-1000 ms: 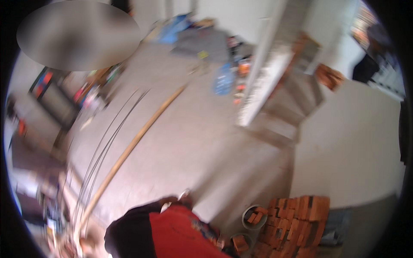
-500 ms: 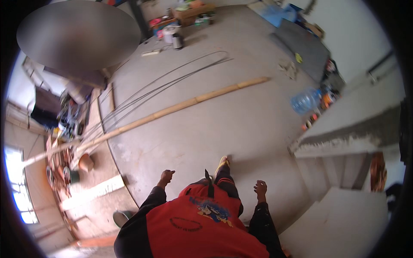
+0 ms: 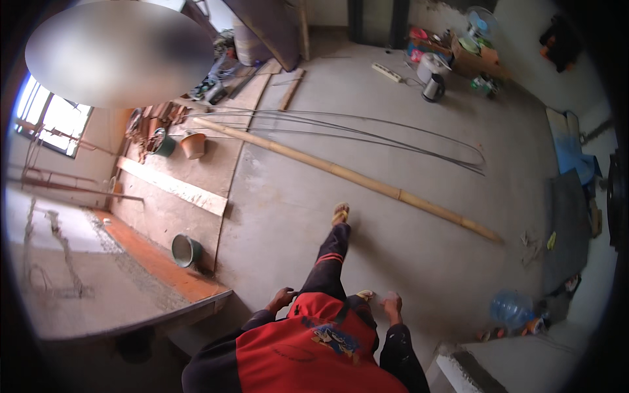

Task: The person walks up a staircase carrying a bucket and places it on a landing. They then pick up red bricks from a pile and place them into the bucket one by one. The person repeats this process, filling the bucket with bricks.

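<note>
The person's left hand point(image 3: 282, 299) and right hand point(image 3: 392, 306) hang half-curled (both empty), a pole point(image 3: 341, 171) lying beyond them

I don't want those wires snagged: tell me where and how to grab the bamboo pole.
Grip the bamboo pole around its shaft, probably at two spots astride the middle, coming from the side where the front foot stands. It is long, slender and lying flat, so that should balance; the wires run along its far side and crowd its left end.
</note>
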Tool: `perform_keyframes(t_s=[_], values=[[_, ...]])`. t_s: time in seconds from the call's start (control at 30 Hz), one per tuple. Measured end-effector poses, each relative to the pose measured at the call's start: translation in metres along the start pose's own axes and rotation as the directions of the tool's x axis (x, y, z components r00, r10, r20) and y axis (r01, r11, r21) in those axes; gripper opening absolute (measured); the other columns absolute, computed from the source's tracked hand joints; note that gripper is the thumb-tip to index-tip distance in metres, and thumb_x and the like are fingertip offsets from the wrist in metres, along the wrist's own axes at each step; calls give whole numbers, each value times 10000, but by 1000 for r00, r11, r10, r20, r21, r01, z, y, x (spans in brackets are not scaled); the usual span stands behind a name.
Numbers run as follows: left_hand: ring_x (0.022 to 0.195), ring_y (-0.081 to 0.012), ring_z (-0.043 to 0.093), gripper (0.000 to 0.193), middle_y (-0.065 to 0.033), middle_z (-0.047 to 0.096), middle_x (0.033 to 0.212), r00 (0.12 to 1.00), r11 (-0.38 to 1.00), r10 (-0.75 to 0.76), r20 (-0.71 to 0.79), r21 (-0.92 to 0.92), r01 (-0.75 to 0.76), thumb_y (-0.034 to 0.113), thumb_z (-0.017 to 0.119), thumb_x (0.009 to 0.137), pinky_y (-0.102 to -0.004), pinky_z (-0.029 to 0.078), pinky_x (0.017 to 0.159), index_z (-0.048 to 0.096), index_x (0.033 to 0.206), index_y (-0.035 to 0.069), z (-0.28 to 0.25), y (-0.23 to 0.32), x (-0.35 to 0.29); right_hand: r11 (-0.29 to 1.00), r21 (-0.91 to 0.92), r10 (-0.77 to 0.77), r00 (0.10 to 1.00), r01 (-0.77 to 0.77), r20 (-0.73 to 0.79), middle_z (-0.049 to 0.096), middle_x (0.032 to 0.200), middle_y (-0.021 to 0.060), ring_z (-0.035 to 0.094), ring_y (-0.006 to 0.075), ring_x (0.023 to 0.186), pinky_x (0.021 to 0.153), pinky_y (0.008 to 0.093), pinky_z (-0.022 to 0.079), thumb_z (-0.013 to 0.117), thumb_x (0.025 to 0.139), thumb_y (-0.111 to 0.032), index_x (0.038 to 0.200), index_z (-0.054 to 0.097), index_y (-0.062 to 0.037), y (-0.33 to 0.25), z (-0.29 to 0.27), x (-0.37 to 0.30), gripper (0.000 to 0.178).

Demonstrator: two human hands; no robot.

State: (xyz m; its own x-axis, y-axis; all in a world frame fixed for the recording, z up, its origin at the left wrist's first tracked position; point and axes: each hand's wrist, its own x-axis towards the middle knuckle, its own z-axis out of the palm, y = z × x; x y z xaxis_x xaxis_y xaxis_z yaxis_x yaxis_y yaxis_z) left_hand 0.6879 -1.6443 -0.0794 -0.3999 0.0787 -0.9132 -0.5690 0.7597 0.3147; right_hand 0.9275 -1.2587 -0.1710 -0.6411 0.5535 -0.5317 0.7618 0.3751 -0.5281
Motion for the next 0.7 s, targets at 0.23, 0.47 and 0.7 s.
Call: perform_keyframes(t_s=[0.23,0.47,0.7], values=[[759,-188,572,401,-56,583,862,985,937,-95,143,-322,138,321,618,786,-345,480,600,534,1100,86,-70,59,99,833,-521,-109,978,186,175,613,999,92,559,287,971,818,375,461,694,658,-285,895,652,-59,-59,-70,97,330],[814,-216,577,483,-87,584,979,994,979,52,-95,-191,-69,314,615,801,-363,482,633,474,1194,71,-195,315,162,906,275,377,910,-323,-174,619,964,172,589,324,915,817,396,449,556,783,-210,1065,564,-46,-223,-151,170,327],[810,-178,568,395,-60,591,984,952,953,301,52,-52,-298,284,574,838,-337,466,644,482,1176,103,-169,575,228,768,530,521,831,-358,-193,614,946,197,584,335,938,825,399,449,506,845,-291,1039,560,-48,-251,-166,255,316]])
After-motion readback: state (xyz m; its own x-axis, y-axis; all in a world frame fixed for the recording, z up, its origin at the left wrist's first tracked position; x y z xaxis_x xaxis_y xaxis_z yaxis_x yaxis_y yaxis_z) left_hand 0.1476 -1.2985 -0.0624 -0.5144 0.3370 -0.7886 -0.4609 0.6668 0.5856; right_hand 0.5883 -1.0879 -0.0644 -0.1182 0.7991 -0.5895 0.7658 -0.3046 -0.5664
